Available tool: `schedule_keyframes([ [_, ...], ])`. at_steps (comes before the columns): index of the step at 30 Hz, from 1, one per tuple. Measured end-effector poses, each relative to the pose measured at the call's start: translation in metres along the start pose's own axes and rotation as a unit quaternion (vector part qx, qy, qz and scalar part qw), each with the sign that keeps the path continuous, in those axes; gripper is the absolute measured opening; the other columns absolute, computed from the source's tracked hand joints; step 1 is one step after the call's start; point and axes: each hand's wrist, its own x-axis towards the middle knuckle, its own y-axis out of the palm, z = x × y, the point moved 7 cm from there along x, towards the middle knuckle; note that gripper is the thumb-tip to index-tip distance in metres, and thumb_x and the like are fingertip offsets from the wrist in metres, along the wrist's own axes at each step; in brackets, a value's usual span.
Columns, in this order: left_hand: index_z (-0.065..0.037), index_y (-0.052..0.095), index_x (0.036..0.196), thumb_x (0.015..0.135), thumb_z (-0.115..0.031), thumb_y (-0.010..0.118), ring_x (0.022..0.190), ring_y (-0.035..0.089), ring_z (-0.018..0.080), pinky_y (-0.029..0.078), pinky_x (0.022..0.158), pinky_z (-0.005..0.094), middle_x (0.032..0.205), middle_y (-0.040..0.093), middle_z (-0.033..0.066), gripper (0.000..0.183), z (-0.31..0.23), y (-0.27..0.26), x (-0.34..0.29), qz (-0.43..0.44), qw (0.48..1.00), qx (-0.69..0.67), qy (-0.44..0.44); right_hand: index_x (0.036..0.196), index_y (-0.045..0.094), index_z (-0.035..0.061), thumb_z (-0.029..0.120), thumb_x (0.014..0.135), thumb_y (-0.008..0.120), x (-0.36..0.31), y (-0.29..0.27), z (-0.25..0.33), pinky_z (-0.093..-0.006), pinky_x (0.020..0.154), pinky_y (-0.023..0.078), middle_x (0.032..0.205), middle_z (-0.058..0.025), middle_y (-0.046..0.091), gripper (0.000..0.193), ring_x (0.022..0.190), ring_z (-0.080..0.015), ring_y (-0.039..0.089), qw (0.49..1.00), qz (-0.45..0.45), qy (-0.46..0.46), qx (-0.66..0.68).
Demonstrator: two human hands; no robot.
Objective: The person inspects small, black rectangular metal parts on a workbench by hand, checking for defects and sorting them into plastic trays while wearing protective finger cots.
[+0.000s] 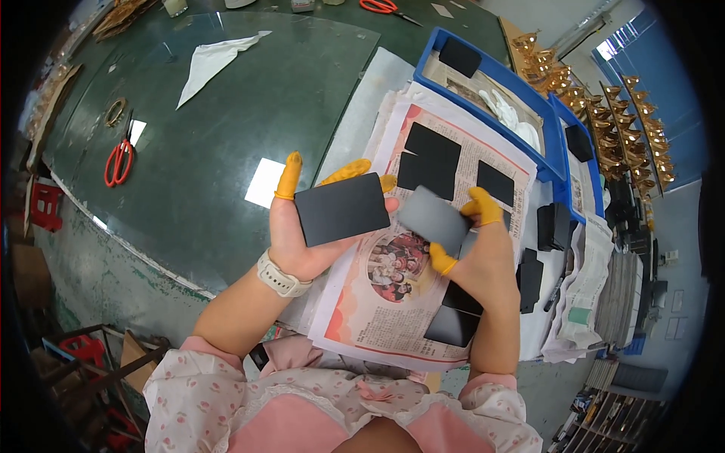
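A flat black rectangular plate (342, 210) with rounded corners rests across my left hand (289, 240), held by its edges between thumb and fingers. Yellow finger cots cover some fingertips of both hands. In my right hand (485, 260), pinched between thumb and fingers, is a second plate (433, 217); it looks grey with glare and is slightly blurred. The two plates are close together, above a printed newspaper (349, 306). More black plates lie on that paper: a pair (434, 147) at the far side, one (496, 183) to the right and a shiny one (451, 326) nearer me.
Red-handled scissors (118, 162) and a white cloth (211, 64) lie on the green table (302, 90). Beyond the newspaper, a blue tray (483, 75) holds a white glove (507, 113) and a black piece (460, 57). Gold-coloured ornaments (555, 75) stand on racks at right.
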Motion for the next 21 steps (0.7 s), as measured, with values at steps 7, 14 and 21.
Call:
schedule_keyframes([
  [7,0.005,0.05,0.145,0.099,-0.071,0.042,0.131,0.055,0.0426,0.038,0.116,0.0518,0.144,0.054,0.0276,0.09,0.015,-0.004,-0.001,0.025,0.998,0.0,-0.062,0.136,0.053,-0.0005,0.018,0.066,0.093,-0.015,-0.027,0.025,-0.0379,0.098,0.049,0.118,-0.0152,0.065,0.082,0.111,-0.0273,0.063,0.971,-0.114,-0.186,0.099],
  [14,0.003,0.049,0.146,0.099,-0.077,0.029,0.124,0.062,0.0345,0.044,0.112,0.0451,0.138,0.06,0.0227,0.095,0.059,-0.012,-0.005,-0.058,0.981,0.1,-0.155,0.134,0.055,0.003,0.015,0.066,0.091,-0.011,0.011,0.057,-0.0464,0.104,0.048,0.124,-0.0185,0.064,0.078,0.118,-0.0404,0.061,0.962,0.041,-0.218,0.159],
  [21,0.002,0.043,0.152,0.096,-0.08,0.028,0.127,0.057,0.0485,0.039,0.115,0.0556,0.145,0.053,0.0286,0.101,0.049,-0.007,-0.005,-0.018,0.987,0.035,-0.154,0.145,0.05,0.0036,0.036,0.065,0.092,-0.008,0.01,0.054,-0.0542,0.114,0.037,0.143,-0.0218,0.055,0.096,0.128,-0.0397,0.057,0.967,0.004,-0.23,0.106],
])
